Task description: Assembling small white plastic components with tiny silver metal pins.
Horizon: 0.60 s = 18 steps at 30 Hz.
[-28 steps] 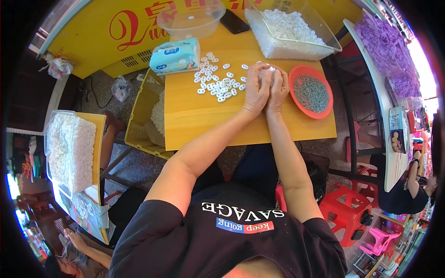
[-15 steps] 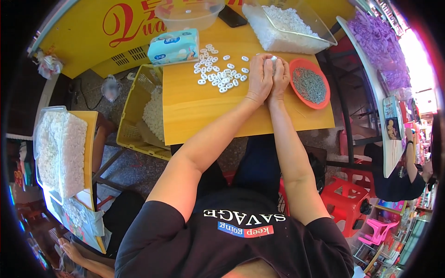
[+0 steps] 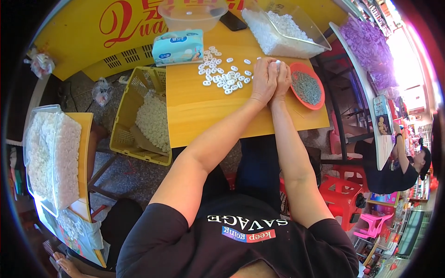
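Observation:
My left hand and my right hand press together over the far right part of the yellow table. The fingers of both are closed, and a bit of a small white plastic piece shows at their tips; the rest is hidden. Left of them lie several loose white oval pieces, each with two dark holes. Close beside my right hand is an orange-red bowl full of small grey metal parts, too fine to name exactly.
Behind the pieces stand a light-blue tissue pack, a clear round tub, a dark phone and a clear bin of white pieces. A yellow crate is at the table's left. Other people sit at both sides.
The whole view has shifted slightly. My hands stay pressed together in the same place beside the bowl, with the white piece still showing at the fingertips.

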Available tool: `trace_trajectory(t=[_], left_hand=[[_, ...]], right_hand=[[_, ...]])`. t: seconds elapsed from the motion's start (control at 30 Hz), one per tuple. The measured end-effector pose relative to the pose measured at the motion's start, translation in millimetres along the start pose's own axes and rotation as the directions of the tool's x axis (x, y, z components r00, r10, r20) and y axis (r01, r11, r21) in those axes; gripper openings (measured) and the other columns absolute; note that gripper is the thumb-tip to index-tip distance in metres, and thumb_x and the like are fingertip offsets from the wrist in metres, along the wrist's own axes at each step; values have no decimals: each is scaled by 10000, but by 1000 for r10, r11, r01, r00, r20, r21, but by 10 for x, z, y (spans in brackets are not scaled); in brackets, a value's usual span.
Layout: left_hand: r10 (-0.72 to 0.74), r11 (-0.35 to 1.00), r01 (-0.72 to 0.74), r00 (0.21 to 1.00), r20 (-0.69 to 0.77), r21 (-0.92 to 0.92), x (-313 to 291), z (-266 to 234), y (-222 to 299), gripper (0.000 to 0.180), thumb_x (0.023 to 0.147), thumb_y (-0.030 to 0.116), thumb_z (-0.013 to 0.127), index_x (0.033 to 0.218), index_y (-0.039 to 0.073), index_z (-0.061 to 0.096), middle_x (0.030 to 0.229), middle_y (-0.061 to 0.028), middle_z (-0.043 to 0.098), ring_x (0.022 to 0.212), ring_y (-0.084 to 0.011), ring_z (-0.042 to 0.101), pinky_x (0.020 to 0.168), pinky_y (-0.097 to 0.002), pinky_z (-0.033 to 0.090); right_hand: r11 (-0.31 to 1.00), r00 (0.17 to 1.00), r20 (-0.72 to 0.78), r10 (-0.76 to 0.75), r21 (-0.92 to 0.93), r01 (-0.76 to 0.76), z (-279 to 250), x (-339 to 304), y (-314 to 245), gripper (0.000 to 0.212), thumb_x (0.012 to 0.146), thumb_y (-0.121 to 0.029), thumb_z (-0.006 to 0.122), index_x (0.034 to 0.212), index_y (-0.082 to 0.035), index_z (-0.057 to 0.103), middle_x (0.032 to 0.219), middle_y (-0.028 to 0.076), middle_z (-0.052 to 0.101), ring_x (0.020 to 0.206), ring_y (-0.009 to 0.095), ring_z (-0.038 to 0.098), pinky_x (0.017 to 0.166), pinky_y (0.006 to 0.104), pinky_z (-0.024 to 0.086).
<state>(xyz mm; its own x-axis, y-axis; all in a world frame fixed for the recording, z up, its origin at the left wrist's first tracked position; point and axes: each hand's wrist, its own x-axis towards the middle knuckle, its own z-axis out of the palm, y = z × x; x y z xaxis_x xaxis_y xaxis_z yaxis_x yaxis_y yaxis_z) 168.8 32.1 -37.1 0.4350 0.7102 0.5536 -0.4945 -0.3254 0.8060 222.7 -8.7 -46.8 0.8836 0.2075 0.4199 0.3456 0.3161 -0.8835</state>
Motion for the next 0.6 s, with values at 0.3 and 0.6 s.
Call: trace_trajectory(t=[0.3,0.6], left_hand=[[-61,998,61,997,41,-2,9,-17,-8,255,966,192,435,1041,-25,547,1002,-172,572,978,-301,546,888,-356,420],[-85,993,79,994,64,91,-32,24,51,393,950,328,460,1173,17,548,1159,-174,579,1118,-338,511,998,-451,322]], right_hand=[[997,998,-20,67,30,-67,-30,15,35,254,925,-272,574,955,-23,613,865,34,621,776,117,554,687,264,469],[996,996,52,76,45,-78,-115,56,35,237,938,-223,563,997,-7,638,926,43,648,837,120,582,751,259,486]])
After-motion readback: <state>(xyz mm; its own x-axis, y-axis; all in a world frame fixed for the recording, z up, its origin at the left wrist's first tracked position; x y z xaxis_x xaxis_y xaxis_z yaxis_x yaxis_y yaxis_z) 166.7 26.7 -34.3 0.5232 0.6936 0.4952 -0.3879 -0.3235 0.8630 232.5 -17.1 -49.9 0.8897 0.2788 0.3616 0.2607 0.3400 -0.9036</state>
